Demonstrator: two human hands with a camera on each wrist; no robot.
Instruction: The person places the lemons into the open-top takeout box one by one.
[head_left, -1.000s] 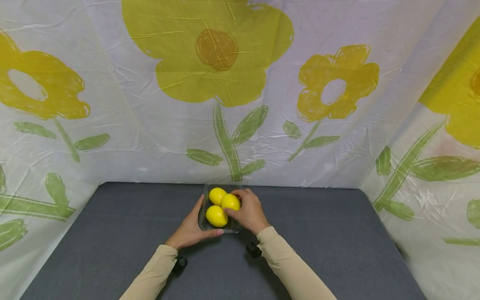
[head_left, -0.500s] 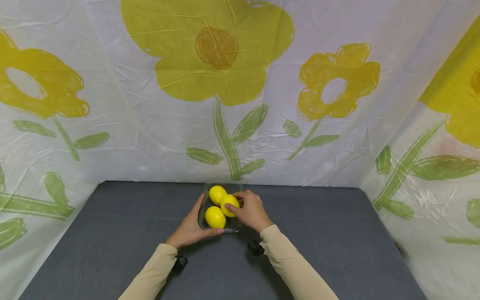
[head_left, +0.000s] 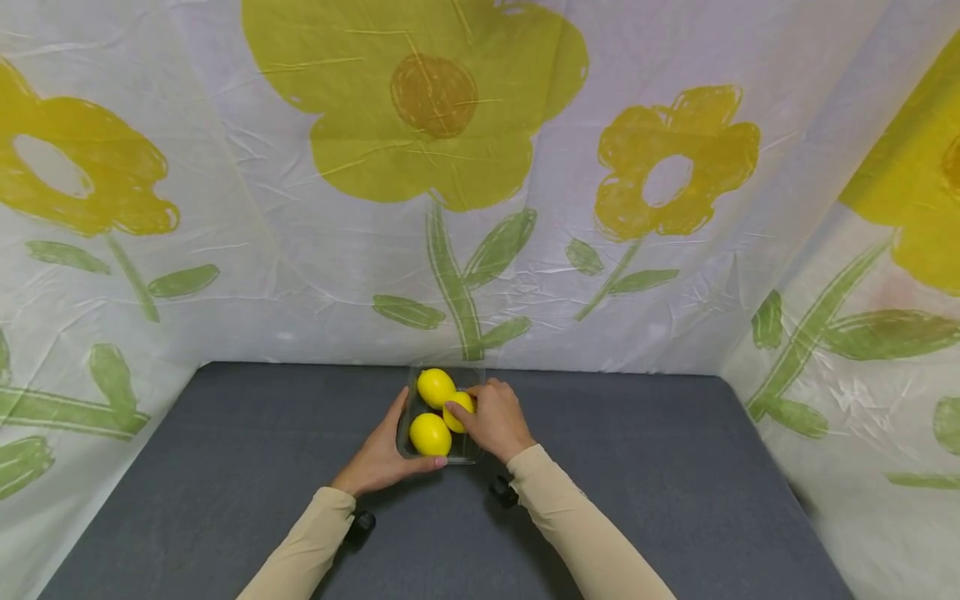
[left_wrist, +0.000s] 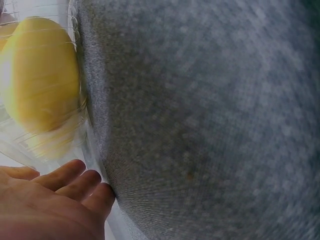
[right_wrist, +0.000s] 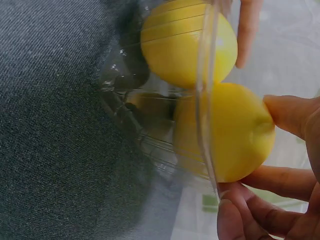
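A clear plastic container (head_left: pixel 467 460) on the table holds several lemons. My left hand (head_left: pixel 381 460) rests against it, straight fingers along the left side and thumb at the front rim; in the left wrist view, fingertips touch the clear wall. With thumb and fingers, my right hand (head_left: pixel 498 423) pinches a lemon (right_wrist: pixel 242 132) at the container's right side. That lemon rises partly above the rim in the right wrist view, the rest showing through the wall. Beside it are a rear lemon (head_left: pixel 436 388) and a front-left lemon (head_left: pixel 431 435).
A dark grey cloth-covered table (head_left: pixel 645 492) spreads around the container. Behind it hangs a pale curtain (head_left: pixel 322 275) printed with yellow flowers, which also lines both sides. Each wrist carries a small black camera.
The right fingers shift around the same lemon, which moves slightly left and down and stays in their pinch. The front-left lemon moves slightly left. The left hand stays put.
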